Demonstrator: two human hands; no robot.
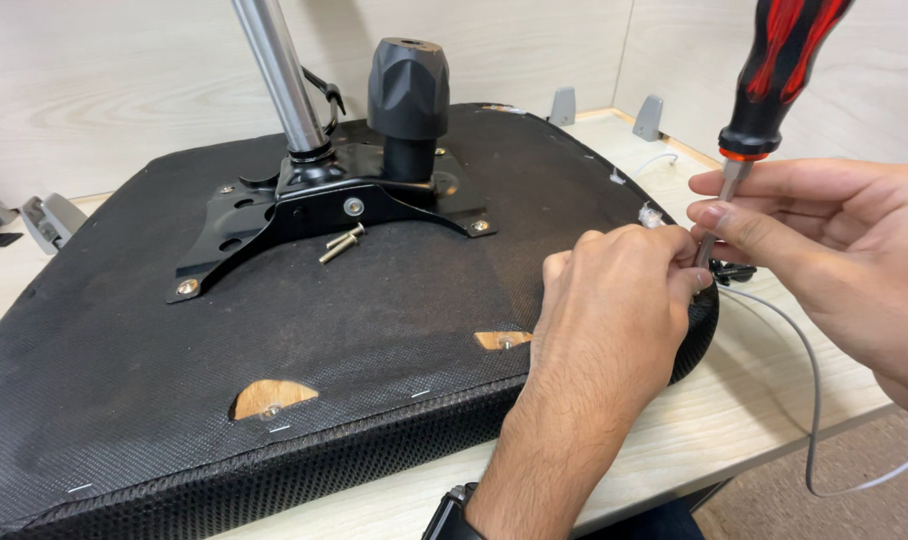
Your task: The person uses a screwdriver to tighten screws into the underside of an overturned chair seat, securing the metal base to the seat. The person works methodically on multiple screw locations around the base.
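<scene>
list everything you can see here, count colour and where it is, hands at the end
seat cushion: 1, black fabric, upside down on the desk, fills most of the view
mounting plate: 1, black metal, screwed on the middle of the seat underside
metal column: 1, silver, rising from the plate
knob: 1, black, upright on the plate
loose screws: 2, silver, lying on the fabric in front of the plate
desk: 1, light wood, under the seat
cable: 1, grey, right side, off the desk edge
screwdriver: 1, red and black handle, upright at the seat's right edge
watch: 1, black, left wrist
left hand: at the seat edge, by the screwdriver tip
right hand: fingers around the screwdriver shaft
</scene>
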